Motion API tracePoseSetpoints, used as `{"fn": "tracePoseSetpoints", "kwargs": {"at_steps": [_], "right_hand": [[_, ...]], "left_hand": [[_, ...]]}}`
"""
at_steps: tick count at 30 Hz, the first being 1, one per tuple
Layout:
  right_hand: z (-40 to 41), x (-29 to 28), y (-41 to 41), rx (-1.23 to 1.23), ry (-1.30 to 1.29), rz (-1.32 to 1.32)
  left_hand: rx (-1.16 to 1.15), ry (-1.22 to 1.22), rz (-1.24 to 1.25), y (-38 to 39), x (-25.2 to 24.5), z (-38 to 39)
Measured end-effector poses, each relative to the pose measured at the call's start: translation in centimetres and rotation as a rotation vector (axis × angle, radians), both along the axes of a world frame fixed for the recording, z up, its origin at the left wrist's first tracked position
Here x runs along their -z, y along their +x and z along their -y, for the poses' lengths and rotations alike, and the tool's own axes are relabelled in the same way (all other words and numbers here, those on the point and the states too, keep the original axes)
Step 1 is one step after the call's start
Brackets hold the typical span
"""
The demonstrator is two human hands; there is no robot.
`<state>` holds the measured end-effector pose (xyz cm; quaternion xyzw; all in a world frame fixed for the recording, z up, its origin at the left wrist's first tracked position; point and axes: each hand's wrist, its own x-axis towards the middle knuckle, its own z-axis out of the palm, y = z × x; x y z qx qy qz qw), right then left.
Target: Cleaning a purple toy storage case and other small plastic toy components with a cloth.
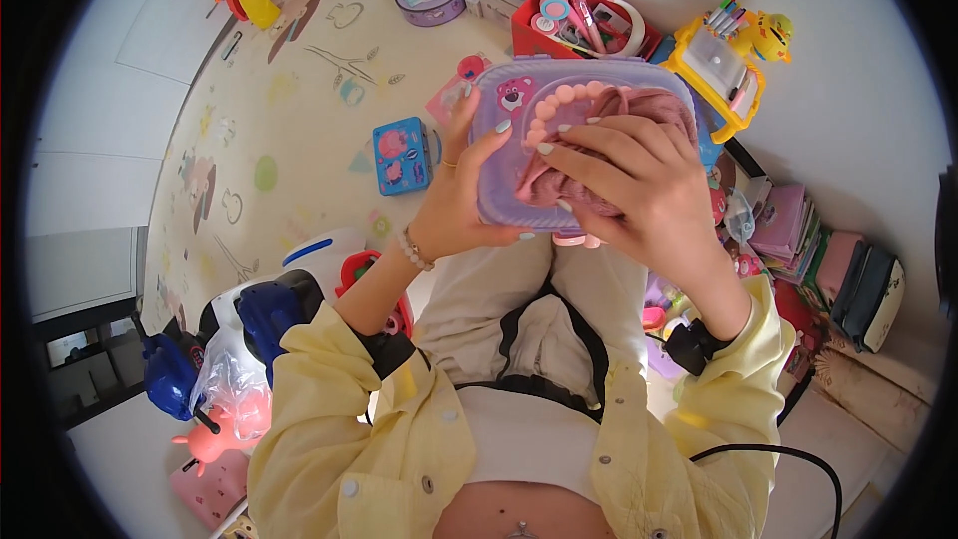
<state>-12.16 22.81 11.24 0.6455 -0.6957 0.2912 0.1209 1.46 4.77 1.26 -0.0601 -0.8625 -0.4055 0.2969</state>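
Observation:
My left hand (460, 180) grips the left side of a purple plastic box (498, 138), thumb on its lid and fingers around the edge. A bear sticker (516, 93) marks the lid's upper left corner. A handle of pink beads (560, 101) curves over the lid. Bunched under my right hand (636, 172) is a dusty pink cloth (662, 106), pressed against the lid with the fingers closed over it. The box is held in front of my lap, and the cloth and right hand hide much of its right half.
A blue tin case (402, 157) lies on the patterned floor mat (299, 127). Beyond the box stands a red bin (524, 26) of toys, beside a yellow-framed drawing board (711, 64). Books (782, 232) are stacked at right; a blue toy vehicle (273, 314) is at left.

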Motion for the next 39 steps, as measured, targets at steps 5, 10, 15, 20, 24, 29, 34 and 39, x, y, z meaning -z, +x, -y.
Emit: {"fn": "tracePoseSetpoints", "kwargs": {"at_steps": [5,10,15,20,24,29,34,39], "right_hand": [[-4.0,-0.7,-3.9,0.269,-0.032,0.055],[-4.3,-1.0,-4.6,0.458,-0.273,0.352],[-2.0,-1.5,-1.5,-0.012,0.089,-0.08],[-5.7,-0.2,-5.9,0.406,0.032,-0.045],[-8.1,0.6,-5.3,0.496,-0.031,0.358],[-7.6,1.4,-3.5,0.365,-0.099,0.207],[-6.5,0.7,-3.2,0.36,0.175,0.507],[-7.2,-0.6,-3.2,0.32,0.234,0.272]], "left_hand": [[-0.038,0.036,-0.015,-0.6,-0.5,-0.1],[-0.04,0.022,-0.023,-0.7,-0.1,-0.3],[-0.067,-0.091,0.017,0.0,-0.5,0.1],[-0.017,0.007,0.03,-0.5,0.0,0.5],[0.063,0.353,0.085,-1.2,1.3,0.7],[0.13,0.546,0.129,-1.3,-0.8,0.4],[-0.009,0.342,0.137,-0.9,-1.2,0.5],[-0.197,0.129,0.132,-2.2,-3.0,-2.8]]}}
